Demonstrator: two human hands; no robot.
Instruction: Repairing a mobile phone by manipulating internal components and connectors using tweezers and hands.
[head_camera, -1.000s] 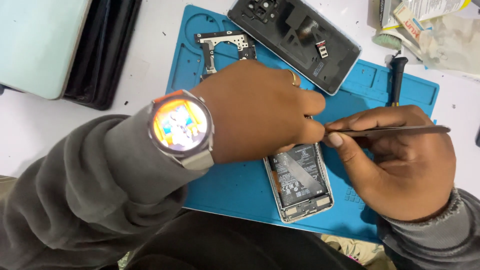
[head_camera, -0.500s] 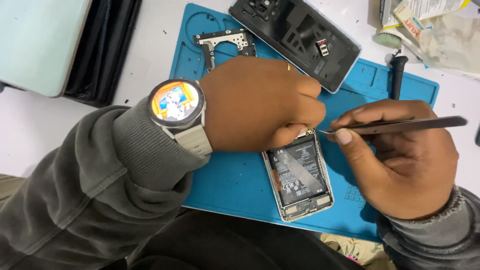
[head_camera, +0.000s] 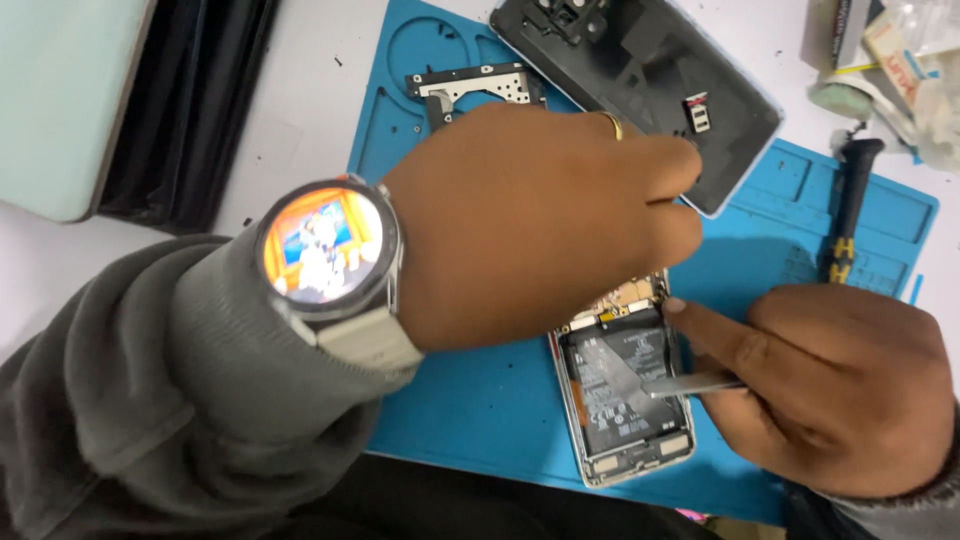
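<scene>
An opened phone (head_camera: 622, 395) with its black battery exposed lies on a blue work mat (head_camera: 480, 410). My left hand (head_camera: 540, 220), with a round watch (head_camera: 330, 250) on the wrist and a ring on one finger, presses down on the phone's upper end and hides it. My right hand (head_camera: 840, 385) sits to the right of the phone and grips metal tweezers (head_camera: 690, 382). The tweezer tips lie over the battery, and my index finger points at the phone's right edge.
A black phone back cover (head_camera: 650, 80) and a small metal bracket (head_camera: 470, 85) lie on the mat's far side. A black-handled screwdriver (head_camera: 850, 200) rests at the right. A pale green case (head_camera: 60, 100) and black tray (head_camera: 190, 110) sit at left; packets clutter the top right corner.
My right hand has turned the tweezers from pointing out to the right to lying low over the battery. My left hand has shifted slightly right and stays on the phone.
</scene>
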